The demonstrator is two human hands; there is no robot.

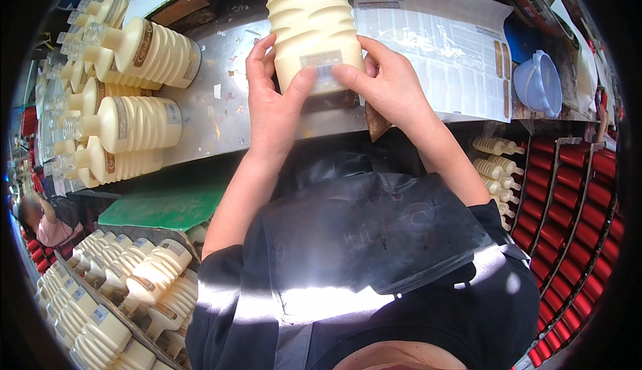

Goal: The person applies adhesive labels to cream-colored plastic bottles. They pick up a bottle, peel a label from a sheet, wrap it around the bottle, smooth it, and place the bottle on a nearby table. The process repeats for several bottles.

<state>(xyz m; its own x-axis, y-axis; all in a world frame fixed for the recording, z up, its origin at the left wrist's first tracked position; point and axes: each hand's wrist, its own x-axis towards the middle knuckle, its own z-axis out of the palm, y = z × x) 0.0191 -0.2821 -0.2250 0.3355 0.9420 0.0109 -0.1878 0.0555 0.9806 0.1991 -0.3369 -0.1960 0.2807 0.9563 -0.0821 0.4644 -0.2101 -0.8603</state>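
Note:
Between my two hands is a cream ribbed bottle (313, 22), its base end toward me and its far end cut off by the top of the view. My left hand (277, 92) grips its left side, thumb pressed near a small clear label (321, 59) low on the bottle. From the right side my right hand (391, 79) holds the same bottle, its thumb on the label's other edge. Just right of the hands a label sheet (435, 49) lies on the metal table (217, 55).
Cream bottles (144, 122) are grouped at the table's left end. A blue plastic tub (538, 83) stands at the right. Crates of cream bottles (100, 323) sit lower left, beside a green board (167, 199). Racks of red cylinders (568, 216) fill the right. Another person (53, 219) is far left.

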